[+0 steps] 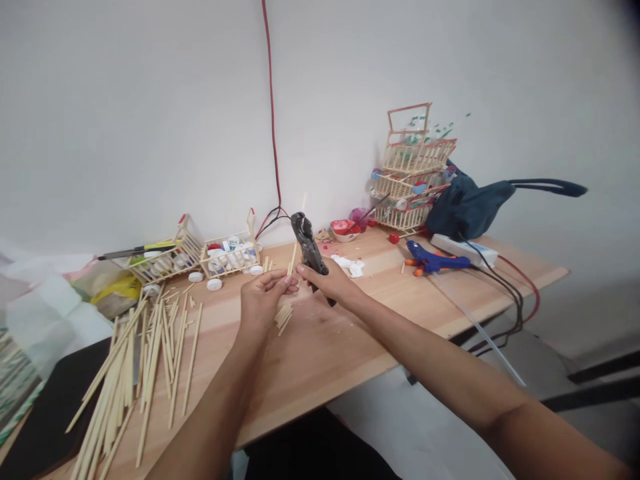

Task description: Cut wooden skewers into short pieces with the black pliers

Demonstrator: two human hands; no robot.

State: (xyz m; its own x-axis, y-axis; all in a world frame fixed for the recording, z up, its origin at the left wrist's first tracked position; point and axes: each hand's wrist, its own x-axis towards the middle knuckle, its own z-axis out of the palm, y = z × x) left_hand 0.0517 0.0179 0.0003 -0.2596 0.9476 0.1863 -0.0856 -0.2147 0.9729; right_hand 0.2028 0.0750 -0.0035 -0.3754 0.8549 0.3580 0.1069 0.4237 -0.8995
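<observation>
In my left hand [265,293] a thin wooden stick [293,257] is pinched upright between the fingertips. My right hand [333,283] grips a pair of black hand cutters [309,243], jaws pointing up and away from me. Both hands are close together over the middle of the table, and the stick stands just left of the cutters. Below them lies a small bunch of short cut sticks [283,317]. Long wooden sticks [120,380] are spread in a loose heap to the left, with some short pieces around their far ends.
Two small stick baskets [230,257] with bottle caps stand at the back left. A stack of similar baskets [413,173] rises at the back right, near a dark blue bag [470,203]. A blue glue gun [435,258], power strip [463,248] and red bowl [345,230] sit on the wooden table [400,307].
</observation>
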